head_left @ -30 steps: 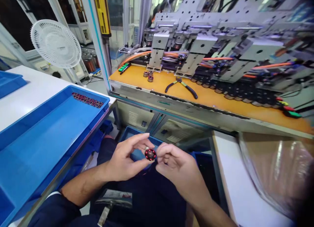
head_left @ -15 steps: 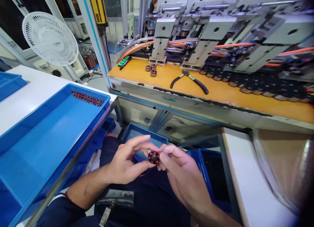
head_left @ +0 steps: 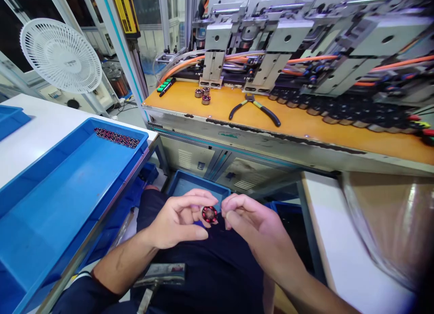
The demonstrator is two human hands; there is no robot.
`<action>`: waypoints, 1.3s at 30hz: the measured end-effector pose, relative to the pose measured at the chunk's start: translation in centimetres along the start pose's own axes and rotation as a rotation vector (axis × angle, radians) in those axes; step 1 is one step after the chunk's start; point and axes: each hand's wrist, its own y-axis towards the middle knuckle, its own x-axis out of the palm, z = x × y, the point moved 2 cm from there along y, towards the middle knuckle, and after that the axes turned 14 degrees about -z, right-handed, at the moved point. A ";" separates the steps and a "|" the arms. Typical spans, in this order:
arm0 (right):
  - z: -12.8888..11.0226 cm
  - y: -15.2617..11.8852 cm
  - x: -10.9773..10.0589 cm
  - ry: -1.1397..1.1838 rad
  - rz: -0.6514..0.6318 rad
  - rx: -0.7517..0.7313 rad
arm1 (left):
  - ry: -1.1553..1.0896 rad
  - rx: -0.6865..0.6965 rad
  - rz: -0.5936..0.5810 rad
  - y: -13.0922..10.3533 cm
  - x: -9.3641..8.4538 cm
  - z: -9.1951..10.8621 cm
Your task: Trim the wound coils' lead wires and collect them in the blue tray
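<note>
A small ring-shaped part (head_left: 209,214) with red and dark segments round its open centre is held in the fingers of my left hand (head_left: 178,218), above my lap. Its open face is turned toward the camera. My right hand (head_left: 249,216) is just to the right of the ring, a small gap away, with thumb and fingertips pinched together. Whatever lies between those fingertips is too small to make out.
Left, a blue tray (head_left: 64,169) holds rows of similar rings (head_left: 117,137). On the orange bench (head_left: 183,99) are pliers (head_left: 254,108), three rings (head_left: 205,99), a marker (head_left: 166,88) and a dark row of parts (head_left: 332,112) under machinery. A white fan (head_left: 63,56) stands behind.
My right hand has come away from the ring, leaving a small gap. The ring has shifted slightly left and up in my left hand, and the camera view has turned a little right.
</note>
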 end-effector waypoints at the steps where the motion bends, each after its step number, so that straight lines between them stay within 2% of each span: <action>1: -0.2 0.1 0.2 -0.011 -0.022 0.032 | 0.034 -0.022 0.005 -0.1 0.1 -0.1; 4: -0.2 0.4 0.2 -0.014 -0.092 0.090 | 0.097 -0.092 0.037 -0.3 0.2 -0.2; 6: 0.3 0.3 -0.2 0.027 -0.111 0.093 | 0.033 -0.118 0.055 -0.3 0.3 -0.3; 11: 1.8 -0.2 -1.7 0.107 -0.052 0.038 | -0.180 -0.128 0.079 -0.2 0.3 -0.3; 16: 1.7 -0.9 -0.1 0.158 -0.174 0.131 | -0.195 -0.122 0.090 0.1 0.6 -0.2; 19: 1.4 -1.3 -0.3 0.102 -0.173 0.116 | -0.211 -0.150 0.093 0.1 0.6 -0.1; 22: 0.8 -1.4 -1.9 -0.031 -0.136 0.111 | -0.232 -0.223 0.098 0.0 0.5 0.0; 25: -0.9 -0.6 -3.1 -0.177 -0.122 0.028 | -0.235 -0.331 0.065 -0.1 0.6 0.0; 29: -3.4 1.4 -2.1 -0.328 -0.333 -0.104 | -0.290 -0.445 0.003 -0.1 1.1 -0.2; 31: -3.8 2.2 -1.4 -0.335 -0.390 -0.136 | -0.314 -0.464 -0.016 -0.2 1.3 -0.3; 34: -3.5 2.5 -1.0 -0.362 -0.310 -0.118 | -0.268 -0.440 0.006 -0.5 1.2 -0.4; 37: -2.7 1.9 -1.3 -0.410 -0.188 -0.070 | -0.205 -0.361 0.068 -0.6 0.9 -0.3; 39: -2.4 1.3 -1.5 -0.401 -0.152 -0.022 | -0.217 -0.300 0.100 -0.7 0.8 -0.2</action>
